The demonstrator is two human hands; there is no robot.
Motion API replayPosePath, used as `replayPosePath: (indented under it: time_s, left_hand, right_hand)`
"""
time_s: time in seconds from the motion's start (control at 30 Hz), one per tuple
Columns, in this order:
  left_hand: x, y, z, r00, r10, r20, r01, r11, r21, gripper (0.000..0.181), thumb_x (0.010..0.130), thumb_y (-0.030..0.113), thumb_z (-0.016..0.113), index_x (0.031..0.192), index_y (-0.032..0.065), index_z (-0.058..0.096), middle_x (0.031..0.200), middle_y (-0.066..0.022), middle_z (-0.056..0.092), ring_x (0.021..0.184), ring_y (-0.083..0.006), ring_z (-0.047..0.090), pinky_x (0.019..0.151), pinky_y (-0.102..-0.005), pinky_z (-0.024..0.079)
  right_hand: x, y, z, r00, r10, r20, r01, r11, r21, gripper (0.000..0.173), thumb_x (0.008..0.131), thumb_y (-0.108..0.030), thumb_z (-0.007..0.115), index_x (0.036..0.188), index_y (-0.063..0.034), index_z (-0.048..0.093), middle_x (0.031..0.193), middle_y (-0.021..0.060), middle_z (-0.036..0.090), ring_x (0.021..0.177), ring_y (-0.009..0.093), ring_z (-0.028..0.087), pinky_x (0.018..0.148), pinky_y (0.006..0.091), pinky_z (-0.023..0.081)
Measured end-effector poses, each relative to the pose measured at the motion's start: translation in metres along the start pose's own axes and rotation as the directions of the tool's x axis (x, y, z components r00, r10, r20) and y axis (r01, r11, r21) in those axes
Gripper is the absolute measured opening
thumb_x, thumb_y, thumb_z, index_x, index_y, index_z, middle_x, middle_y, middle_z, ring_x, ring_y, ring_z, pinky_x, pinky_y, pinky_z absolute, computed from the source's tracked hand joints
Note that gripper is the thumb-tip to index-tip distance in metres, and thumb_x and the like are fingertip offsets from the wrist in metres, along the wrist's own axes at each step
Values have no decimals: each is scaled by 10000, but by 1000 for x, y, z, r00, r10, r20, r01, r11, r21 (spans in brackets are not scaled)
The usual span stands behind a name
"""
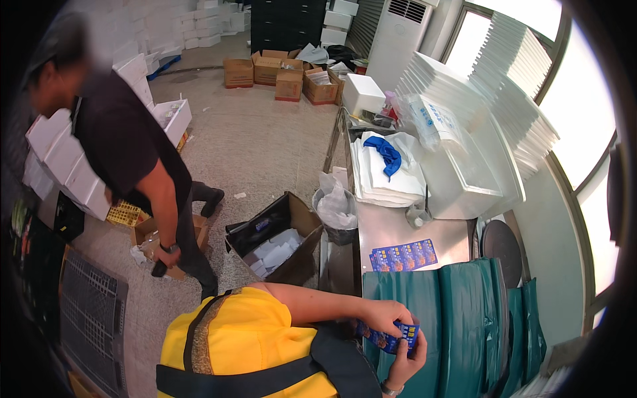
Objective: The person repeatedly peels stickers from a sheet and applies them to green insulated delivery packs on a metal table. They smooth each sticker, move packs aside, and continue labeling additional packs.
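Note:
My left hand (387, 316) and my right hand (409, 362) meet over the near edge of the green plastic sheeting (413, 291). Between them they grip a strip of blue printed labels (385, 340), which bends around the fingers. The right thumb presses on its face, and the left fingers hold its upper side. A metal band circles my right wrist. Farther along the metal table (383, 224), several similar blue label strips (404, 255) lie overlapping in a fan, just beyond the folded edge of the sheeting.
White sheets (371, 169) under a blue cloth (385, 154), a plastic cup (418, 217) and foam boxes (465, 179) stand on the table. Beside it are a lined bin (336, 209) and an open carton (278, 244). Another person (134, 134) walks at the left, near stacked foam boxes.

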State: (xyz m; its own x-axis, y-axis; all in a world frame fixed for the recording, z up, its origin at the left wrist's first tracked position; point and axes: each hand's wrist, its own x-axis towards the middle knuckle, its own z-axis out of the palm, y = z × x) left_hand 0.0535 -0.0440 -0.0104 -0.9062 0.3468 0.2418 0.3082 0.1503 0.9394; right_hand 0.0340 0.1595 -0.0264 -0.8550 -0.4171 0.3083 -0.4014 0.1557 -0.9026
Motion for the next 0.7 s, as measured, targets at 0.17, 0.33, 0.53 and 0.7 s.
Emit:
replayPosePath:
  time_s: [0.17,0.33,0.53,0.7]
  left_hand:
    - [8,11,-2,990,-97,100,98,995,-5,166,805,81,597,946,-3,621,1005,-139,567,924,-284,580,793,-364,473]
    - [11,-8,-1,985,-115,131,109,993,54,138,797,69,620,912,-7,615,913,-144,530,878,-281,552,770,-350,445]
    - [26,-20,10,958,-141,249,181,972,-148,210,784,73,635,983,3,638,918,-90,542,889,-210,530,804,-313,425]
    - [31,-29,24,947,-276,167,304,936,-177,127,776,43,659,895,-3,655,852,-69,521,829,-166,512,752,-276,409]
  right_hand:
    - [1,-13,-5,980,188,-66,-179,976,120,289,796,46,615,1083,71,590,992,117,629,895,172,606,820,302,493]
    - [1,-2,-10,968,245,-46,-239,965,112,246,771,-19,674,1016,2,663,890,105,656,799,149,637,707,269,516]
    - [-4,-3,-25,992,106,-68,-112,990,-91,256,795,-77,667,1049,-43,668,931,116,683,797,223,655,709,304,515]
    - [-9,4,-22,996,-35,-78,11,959,-283,232,803,-103,664,1026,-42,659,912,134,674,791,278,647,698,330,518]
